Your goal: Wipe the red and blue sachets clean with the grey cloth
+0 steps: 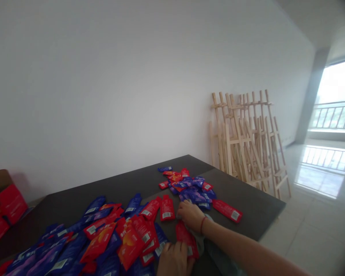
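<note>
A red spouted pouch (185,238) lies on the dark table in front of me. My left hand (174,258) is at its lower left edge, fingers curled against it. Over the pouch's top end, my right hand (191,215) has its fingers bent down and closed. A pale grey-green cloth (200,243) shows under that hand and wrist, along the pouch's right side. My right fingertips are partly hidden. Another red pouch (167,209) lies flat just left of my right hand. Beyond it is a pile of blue and red pouches (194,191).
A larger heap of red and blue pouches (103,237) covers the table's left front. At far left stands an open box with red packs (11,203). One red pouch (227,210) lies near the right edge of the table (255,209). Wooden easels (244,142) lean against the wall.
</note>
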A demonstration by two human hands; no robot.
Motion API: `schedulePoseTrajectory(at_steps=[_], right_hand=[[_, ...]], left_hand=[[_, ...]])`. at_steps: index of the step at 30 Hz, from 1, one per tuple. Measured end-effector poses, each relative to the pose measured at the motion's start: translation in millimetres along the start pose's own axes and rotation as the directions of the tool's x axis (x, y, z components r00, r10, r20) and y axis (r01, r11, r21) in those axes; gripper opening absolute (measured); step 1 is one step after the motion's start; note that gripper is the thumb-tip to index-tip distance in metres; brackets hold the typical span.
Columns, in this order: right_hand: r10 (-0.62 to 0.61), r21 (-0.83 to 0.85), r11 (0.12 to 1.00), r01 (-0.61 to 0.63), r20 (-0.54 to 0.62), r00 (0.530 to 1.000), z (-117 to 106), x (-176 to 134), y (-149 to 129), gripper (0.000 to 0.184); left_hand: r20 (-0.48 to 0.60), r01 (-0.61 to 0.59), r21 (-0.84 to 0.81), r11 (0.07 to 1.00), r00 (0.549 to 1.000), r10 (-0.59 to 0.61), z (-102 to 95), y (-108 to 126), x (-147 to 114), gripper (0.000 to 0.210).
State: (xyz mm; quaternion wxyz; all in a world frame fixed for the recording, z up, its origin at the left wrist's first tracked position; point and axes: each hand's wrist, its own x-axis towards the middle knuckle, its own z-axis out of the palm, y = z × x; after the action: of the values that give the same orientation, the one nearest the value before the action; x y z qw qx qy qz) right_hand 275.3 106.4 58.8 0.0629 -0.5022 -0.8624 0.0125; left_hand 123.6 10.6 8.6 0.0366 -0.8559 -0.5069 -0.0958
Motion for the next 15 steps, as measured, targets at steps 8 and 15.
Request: schedulePoseTrajectory(at_steps=[8, 15], right_hand=[[0.123, 0.106, 0.988, -0.116, -0.066, 0.99, 16, -55, 15, 0.032], [0.169, 0.459, 0.886, -0.068, -0.183, 0.968, 37, -66, 37, 0.029]], left_hand=[[0.173, 0.024, 0.039, 0.999, 0.984, -0.03, -25.5, 22, 6, 0.029], [0.142, 0.198, -0.042, 0.979, 0.971, -0.19, -47.1, 30, 17, 0.075]])
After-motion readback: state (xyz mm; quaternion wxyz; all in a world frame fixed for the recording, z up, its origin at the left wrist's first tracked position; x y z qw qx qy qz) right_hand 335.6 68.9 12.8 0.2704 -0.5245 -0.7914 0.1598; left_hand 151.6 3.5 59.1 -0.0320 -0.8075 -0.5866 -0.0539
